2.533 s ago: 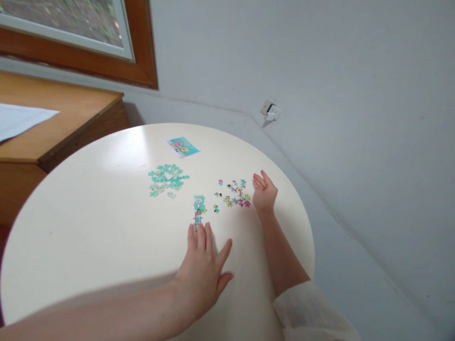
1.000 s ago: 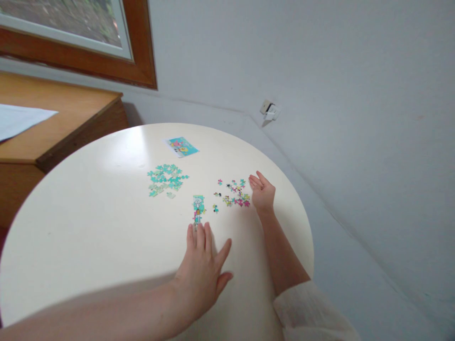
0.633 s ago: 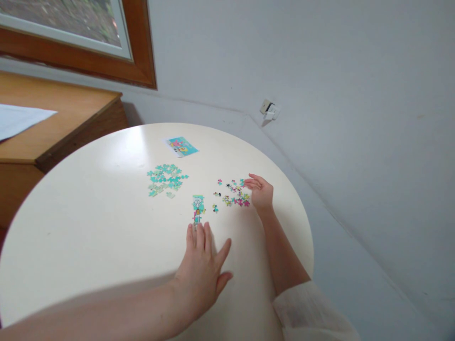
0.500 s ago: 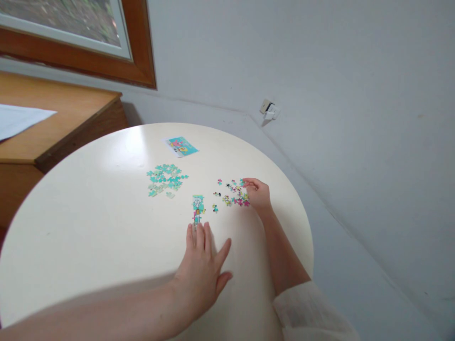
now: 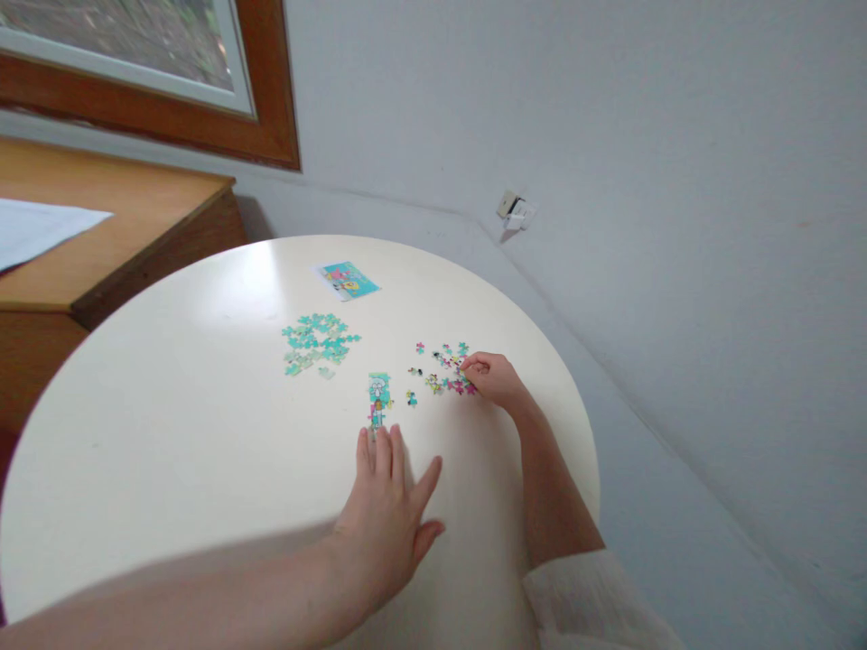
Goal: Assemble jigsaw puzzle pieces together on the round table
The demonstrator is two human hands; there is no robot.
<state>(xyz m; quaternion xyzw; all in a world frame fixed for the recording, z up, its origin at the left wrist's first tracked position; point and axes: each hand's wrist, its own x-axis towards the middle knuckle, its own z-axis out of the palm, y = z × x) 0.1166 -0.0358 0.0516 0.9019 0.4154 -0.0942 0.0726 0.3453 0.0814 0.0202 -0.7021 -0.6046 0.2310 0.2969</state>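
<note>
My left hand lies palm down with its fingers spread, the fingertips at the lower end of a joined puzzle section. That narrow strip shows a pale teal cartoon figure, and its bottom is partly hidden by the fingers. Over a scattered group of pink, yellow and teal puzzle pieces, my right hand is curled, thumb and forefinger close together at the group's right side. Whether a piece sits between those fingertips I cannot make out. A loose teal and dark puzzle piece rests just right of the strip.
Loose teal puzzle pieces form a pile left of centre. Farther back lies a picture card with cartoon figures. The round white table stands near a wooden cabinet and a wall with a socket and plug.
My right hand has shifted slightly toward me and its fingers have curled in, away from a teal piece at the back of the group. My left hand stays in place.
</note>
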